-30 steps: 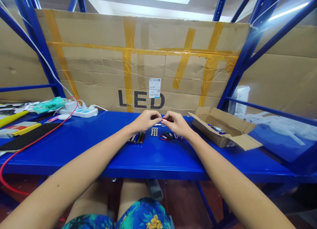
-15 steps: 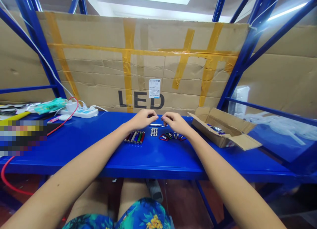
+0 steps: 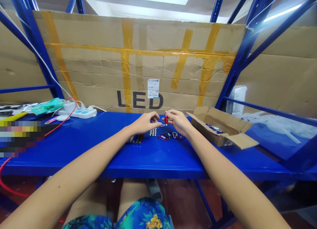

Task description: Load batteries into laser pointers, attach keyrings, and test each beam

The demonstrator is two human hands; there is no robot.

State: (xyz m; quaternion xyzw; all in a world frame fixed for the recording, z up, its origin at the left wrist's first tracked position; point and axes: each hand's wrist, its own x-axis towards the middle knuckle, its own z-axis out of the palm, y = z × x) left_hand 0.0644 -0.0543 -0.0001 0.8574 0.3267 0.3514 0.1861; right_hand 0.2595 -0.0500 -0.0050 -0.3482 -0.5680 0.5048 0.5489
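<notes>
Red mini flashlight (image 3: 166, 118) stands upright, pinched near its lower end by the right hand (image 3: 178, 122), just behind the silver button cells (image 3: 153, 132) on the blue shelf (image 3: 99, 146). It looks light, stiff and smooth, likely slippery, so the barrel's middle seems the surest hold. The left hand (image 3: 145, 122) curls loosely beside it; whether it holds anything is unclear.

One head-worn camera looks forward and down from the seated person's eye level, facing the glossy blue metal desk (image 3: 74, 146) and the taped brown cardboard sheet (image 3: 99, 67) behind it, with both forearms reaching away from the lens.
</notes>
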